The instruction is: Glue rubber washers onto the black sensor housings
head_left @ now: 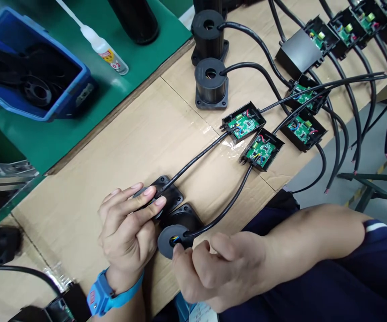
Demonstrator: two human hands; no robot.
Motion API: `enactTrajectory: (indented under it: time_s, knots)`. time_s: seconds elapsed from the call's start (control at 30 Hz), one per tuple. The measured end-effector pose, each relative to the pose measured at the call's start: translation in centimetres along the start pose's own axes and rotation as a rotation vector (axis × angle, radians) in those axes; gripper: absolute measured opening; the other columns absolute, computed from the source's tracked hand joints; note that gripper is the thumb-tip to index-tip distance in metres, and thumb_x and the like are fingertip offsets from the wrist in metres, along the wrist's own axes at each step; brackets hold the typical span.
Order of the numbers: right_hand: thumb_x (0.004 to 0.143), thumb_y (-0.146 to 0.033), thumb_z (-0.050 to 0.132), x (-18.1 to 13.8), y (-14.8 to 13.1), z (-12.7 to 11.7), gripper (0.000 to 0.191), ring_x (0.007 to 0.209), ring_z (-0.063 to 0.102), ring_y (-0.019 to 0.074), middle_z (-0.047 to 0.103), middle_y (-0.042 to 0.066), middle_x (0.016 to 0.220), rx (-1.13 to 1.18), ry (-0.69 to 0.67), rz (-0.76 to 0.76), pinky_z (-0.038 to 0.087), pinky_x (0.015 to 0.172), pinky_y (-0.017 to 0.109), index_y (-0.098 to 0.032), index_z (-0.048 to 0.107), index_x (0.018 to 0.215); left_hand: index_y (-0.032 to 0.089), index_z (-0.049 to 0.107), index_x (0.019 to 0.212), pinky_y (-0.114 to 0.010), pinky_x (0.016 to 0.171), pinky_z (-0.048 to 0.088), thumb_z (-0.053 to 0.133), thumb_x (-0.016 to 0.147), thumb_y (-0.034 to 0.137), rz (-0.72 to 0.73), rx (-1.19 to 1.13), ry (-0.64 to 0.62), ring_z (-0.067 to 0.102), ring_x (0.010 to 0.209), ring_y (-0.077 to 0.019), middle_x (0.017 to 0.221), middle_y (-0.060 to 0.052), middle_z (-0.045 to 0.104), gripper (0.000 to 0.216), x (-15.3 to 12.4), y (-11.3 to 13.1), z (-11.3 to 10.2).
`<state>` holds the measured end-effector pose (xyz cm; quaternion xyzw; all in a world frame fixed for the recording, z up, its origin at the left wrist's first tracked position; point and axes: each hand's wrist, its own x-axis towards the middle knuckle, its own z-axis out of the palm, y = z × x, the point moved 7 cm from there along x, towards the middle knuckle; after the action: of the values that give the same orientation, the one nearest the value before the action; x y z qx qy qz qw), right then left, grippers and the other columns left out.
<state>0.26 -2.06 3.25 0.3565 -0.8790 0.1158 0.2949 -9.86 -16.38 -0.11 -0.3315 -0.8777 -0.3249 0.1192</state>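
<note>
My left hand [129,219], with a blue wrist strap [102,293], is closed over a black round housing with a square flange [170,197]; its fingers hide much of it. Beside it lies a second black housing [183,219] with a disc-shaped end [167,239]. Coloured wires [175,240] show inside that disc's centre hole. Curled fingers of my right hand [220,268] meet at the hole's lower edge; what they pinch, if anything, is hidden. Black cables run from these housings to two open boxes with green circuit boards [245,125] [262,150].
Two more cabled black housings [210,82] [208,36] stand at the back. Several open boxes with circuit boards [304,129] and loose cables fill the right. On the green mat lie a blue bin [86,96] of black parts and a white bottle [104,51].
</note>
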Motion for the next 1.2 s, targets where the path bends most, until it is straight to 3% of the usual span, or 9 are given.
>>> enactTrajectory:
  time_s: [0.1,0.2,0.3,0.47,0.73,0.9,1.03,1.13,1.2]
  knots:
    - [0.092,-0.021,0.068,0.7,0.4,0.2,0.015,0.095,0.052,0.0161,0.069,0.003,0.111,0.024,-0.017,0.081,0.043,0.081,0.03,-0.021,0.077,0.105,0.036,0.071,0.117,-0.059,0.111,0.047,0.058,0.092,0.009,0.034,0.005,0.019,0.065,0.124,-0.0261,0.115,-0.003,0.074,0.039,0.1,0.0,-0.1]
    - [0.098,-0.023,0.058,1.8,2.0,0.9,0.021,0.111,0.059,0.0236,0.07,0.011,0.122,0.163,-0.086,0.193,0.047,0.094,0.035,-0.013,0.074,0.106,0.035,0.071,0.115,-0.057,0.112,0.047,0.06,0.091,0.01,0.038,0.011,0.015,0.066,0.123,-0.0251,0.115,-0.002,0.074,0.036,0.2,0.0,-0.1]
    - [0.102,-0.02,0.049,2.7,2.9,1.9,0.021,0.11,0.065,0.0273,0.073,0.013,0.117,0.328,-0.234,0.164,0.047,0.102,0.041,-0.014,0.069,0.105,0.037,0.07,0.117,-0.057,0.112,0.046,0.058,0.092,0.011,0.038,0.015,-0.007,0.066,0.122,-0.025,0.117,-0.001,0.074,0.037,0.4,0.0,-0.1]
    - [0.103,-0.012,0.039,3.4,3.5,2.9,0.025,0.095,0.067,0.0227,0.073,0.009,0.104,0.389,-0.452,0.079,0.05,0.091,0.037,-0.017,0.064,0.103,0.03,0.072,0.114,-0.054,0.115,0.044,0.058,0.092,0.009,0.067,0.01,0.005,0.064,0.125,-0.0236,0.12,0.0,0.074,0.034,0.3,0.2,0.1]
    - [0.104,-0.023,0.047,3.9,3.3,3.5,0.016,0.104,0.062,0.0281,0.065,0.014,0.106,0.406,-0.674,-0.014,0.047,0.096,0.044,-0.013,0.059,0.107,0.028,0.074,0.112,-0.052,0.115,0.043,0.057,0.095,0.01,0.068,0.013,0.02,0.064,0.125,-0.0222,0.121,0.001,0.074,0.03,0.3,0.3,0.1]
    - [0.105,-0.023,0.046,3.8,3.2,3.6,0.018,0.104,0.061,0.027,0.064,0.013,0.109,0.419,-0.713,0.013,0.047,0.096,0.044,-0.013,0.059,0.113,0.028,0.074,0.111,-0.051,0.114,0.044,0.057,0.095,0.01,0.068,0.002,0.032,0.065,0.125,-0.0219,0.121,0.001,0.075,0.029,0.4,0.4,0.1]
    - [0.104,-0.022,0.053,3.7,3.6,3.1,0.022,0.102,0.062,0.0226,0.066,0.009,0.111,0.467,-0.664,0.012,0.048,0.094,0.038,-0.017,0.058,0.124,0.028,0.074,0.11,-0.052,0.114,0.043,0.059,0.094,0.01,0.076,-0.013,0.038,0.066,0.123,-0.0235,0.119,0.0,0.075,0.028,0.4,0.4,0.0]
    - [0.101,-0.027,0.064,3.9,5.0,2.1,0.032,0.119,0.06,0.0201,0.066,0.008,0.125,0.587,-0.593,0.0,0.046,0.104,0.036,-0.017,0.056,0.131,0.029,0.073,0.11,-0.053,0.118,0.04,0.061,0.092,0.01,0.072,0.013,0.014,0.065,0.124,-0.0232,0.12,0.001,0.075,0.029,0.4,0.2,0.1]
    - [0.103,-0.031,0.062,4.3,6.7,1.2,0.028,0.127,0.057,0.0185,0.065,0.008,0.13,0.628,-0.517,0.041,0.043,0.11,0.036,-0.015,0.059,0.125,0.029,0.072,0.11,-0.055,0.12,0.037,0.061,0.091,0.01,0.09,0.037,0.008,0.066,0.122,-0.0235,0.119,0.001,0.074,0.029,0.4,0.3,0.1]
